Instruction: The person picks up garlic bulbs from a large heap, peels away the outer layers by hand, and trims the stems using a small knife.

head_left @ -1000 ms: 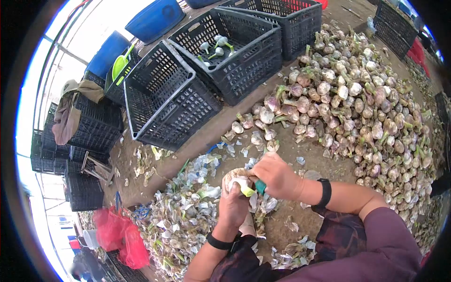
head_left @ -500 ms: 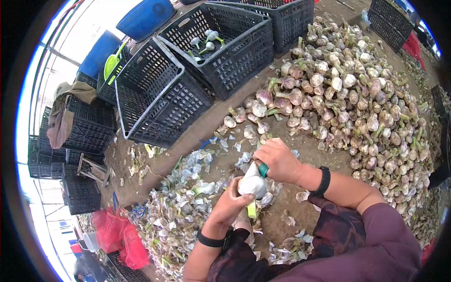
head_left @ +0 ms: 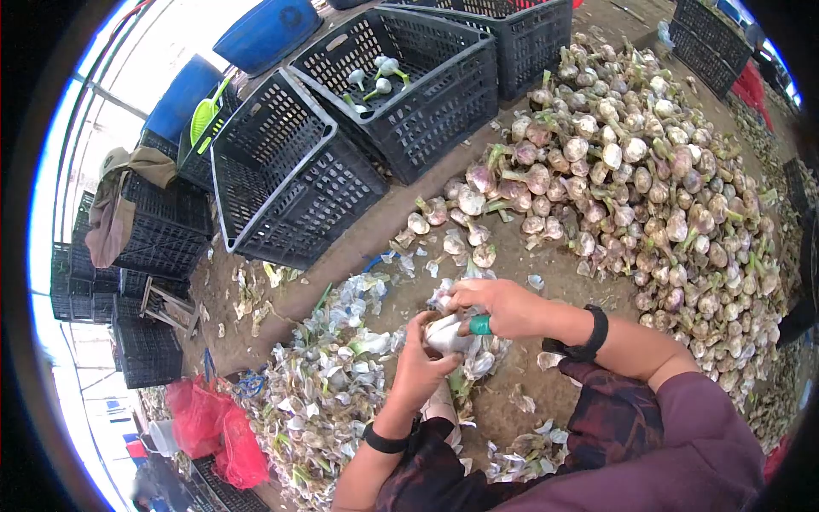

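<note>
A white garlic bulb (head_left: 446, 336) is held between my two hands above the floor. My left hand (head_left: 415, 367) grips it from the left, thumb below and fingers curled over the upper side. My right hand (head_left: 503, 311) is closed at the bulb's right and upper side, with green tape (head_left: 479, 325) around one digit. Its fingertips are partly hidden, and loose papery skin shows beside them. Discarded garlic skins (head_left: 341, 392) lie in a heap below and left of my hands.
A large pile of unpeeled garlic (head_left: 648, 171) covers the right side. Ahead stand black plastic crates (head_left: 290, 183); another crate (head_left: 435, 102) contains several cleaned bulbs (head_left: 381, 75). Red mesh bags (head_left: 213, 427) lie at lower left. Blue barrels (head_left: 266, 34) stand behind the crates.
The bulb has been turned in my hands, and its green stem, earlier pointing down, no longer shows. My right hand has moved slightly lower, its fingers now lying across the bulb.
</note>
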A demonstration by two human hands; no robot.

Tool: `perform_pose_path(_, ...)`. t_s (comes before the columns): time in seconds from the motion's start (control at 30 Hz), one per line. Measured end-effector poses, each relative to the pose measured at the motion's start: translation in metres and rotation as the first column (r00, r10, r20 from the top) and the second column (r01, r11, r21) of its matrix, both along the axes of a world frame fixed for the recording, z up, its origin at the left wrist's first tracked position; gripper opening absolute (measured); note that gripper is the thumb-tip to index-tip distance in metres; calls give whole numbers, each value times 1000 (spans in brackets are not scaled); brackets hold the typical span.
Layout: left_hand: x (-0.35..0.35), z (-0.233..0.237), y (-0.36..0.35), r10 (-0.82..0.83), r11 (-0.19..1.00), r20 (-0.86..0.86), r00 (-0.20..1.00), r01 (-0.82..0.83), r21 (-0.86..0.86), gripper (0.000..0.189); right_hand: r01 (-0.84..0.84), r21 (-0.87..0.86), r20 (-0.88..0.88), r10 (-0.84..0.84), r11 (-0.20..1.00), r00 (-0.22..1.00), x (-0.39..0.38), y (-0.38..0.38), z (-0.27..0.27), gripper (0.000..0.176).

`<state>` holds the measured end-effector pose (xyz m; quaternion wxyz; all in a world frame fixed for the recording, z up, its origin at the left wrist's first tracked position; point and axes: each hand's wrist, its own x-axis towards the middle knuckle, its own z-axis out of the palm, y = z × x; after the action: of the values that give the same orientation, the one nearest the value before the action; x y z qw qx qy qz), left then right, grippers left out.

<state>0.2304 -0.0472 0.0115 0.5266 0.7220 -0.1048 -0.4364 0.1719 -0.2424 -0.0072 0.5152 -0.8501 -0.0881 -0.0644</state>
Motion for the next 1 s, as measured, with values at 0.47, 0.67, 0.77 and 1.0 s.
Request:
perform_pose_path(0.47, 2, -8, 1, 21, 953, -41, 999, -33, -301, 79, 494, 860, -511, 231, 131, 828, 2, 6, -22, 7)
perform_pose_path(0.67, 3, -16, 2, -11, 969, 204, 979, 61, -240, 84, 314, 762, -399, 28, 566, 917, 3, 13, 16, 21)
perform_pose_path(0.77, 7, -6, -2, -277, 961, 723, 633, 194, 197, 92, 108, 402, -203, -26, 909, 979, 3, 16, 16, 31)
perform_pose_path(1.0, 0, -3, -3, -47, 989, 457, 888, 106, -105, 114, 295, 846, -387, 132, 445, 912, 7, 16, 12, 13)
